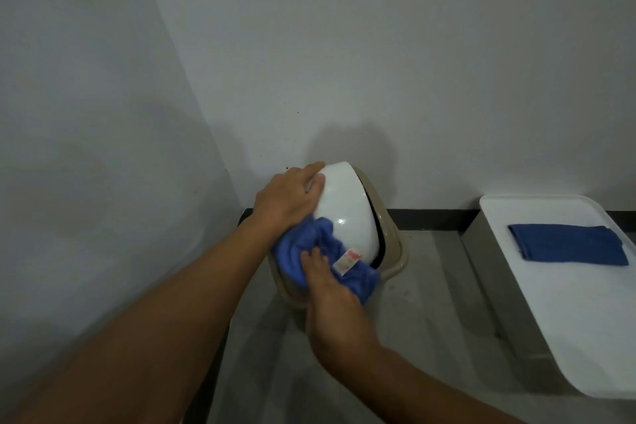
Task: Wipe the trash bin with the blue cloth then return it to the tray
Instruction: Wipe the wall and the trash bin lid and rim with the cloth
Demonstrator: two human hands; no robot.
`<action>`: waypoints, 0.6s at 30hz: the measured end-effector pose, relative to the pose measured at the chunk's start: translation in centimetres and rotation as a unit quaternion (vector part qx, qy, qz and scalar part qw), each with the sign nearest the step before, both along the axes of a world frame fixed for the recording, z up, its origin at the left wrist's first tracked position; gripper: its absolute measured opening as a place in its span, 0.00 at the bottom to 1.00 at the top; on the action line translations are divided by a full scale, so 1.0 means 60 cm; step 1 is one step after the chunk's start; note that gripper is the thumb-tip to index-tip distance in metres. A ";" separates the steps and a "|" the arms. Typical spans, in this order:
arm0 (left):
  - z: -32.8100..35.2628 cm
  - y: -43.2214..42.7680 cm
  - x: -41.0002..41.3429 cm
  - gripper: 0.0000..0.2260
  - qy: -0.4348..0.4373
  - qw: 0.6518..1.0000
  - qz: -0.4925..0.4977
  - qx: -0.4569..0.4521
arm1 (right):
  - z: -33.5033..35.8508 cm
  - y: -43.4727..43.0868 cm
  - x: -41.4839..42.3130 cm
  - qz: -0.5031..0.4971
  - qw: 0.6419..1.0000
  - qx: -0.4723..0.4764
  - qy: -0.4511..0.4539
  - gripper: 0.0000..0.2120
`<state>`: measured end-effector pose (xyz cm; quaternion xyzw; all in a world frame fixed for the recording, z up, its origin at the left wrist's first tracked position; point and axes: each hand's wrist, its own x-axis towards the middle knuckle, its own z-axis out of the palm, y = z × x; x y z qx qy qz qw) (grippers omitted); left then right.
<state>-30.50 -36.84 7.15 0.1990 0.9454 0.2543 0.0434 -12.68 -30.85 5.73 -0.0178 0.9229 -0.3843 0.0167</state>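
Observation:
A beige trash bin (395,251) with a white swing lid (347,213) stands in the corner of the room on the floor. The lid is tilted up. My left hand (289,200) grips the lid's upper left edge and steadies it. My right hand (327,289) presses a crumpled light blue cloth (303,248) with a small label against the bin's rim, just below the lid. A white tray (557,320) lies to the right of the bin, apart from it.
A folded dark blue cloth (568,243) lies on the tray. The tray rests on a grey box (481,272). White walls (344,45) meet behind the bin, with a dark baseboard (433,218) along the floor (261,354).

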 end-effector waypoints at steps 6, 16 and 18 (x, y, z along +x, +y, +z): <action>0.005 -0.005 -0.003 0.22 -0.017 0.999 -0.007 -0.035 | 0.102 0.105 -0.037 -0.154 0.971 -0.117 0.140 0.14; 0.008 -0.001 0.015 0.20 0.018 0.998 -0.050 -0.041 | 0.000 0.185 -0.082 -0.204 0.972 -0.100 0.061 0.19; 0.006 0.008 0.020 0.20 0.030 0.997 -0.056 -0.047 | -0.027 0.181 -0.061 -0.228 0.965 -0.121 0.052 0.19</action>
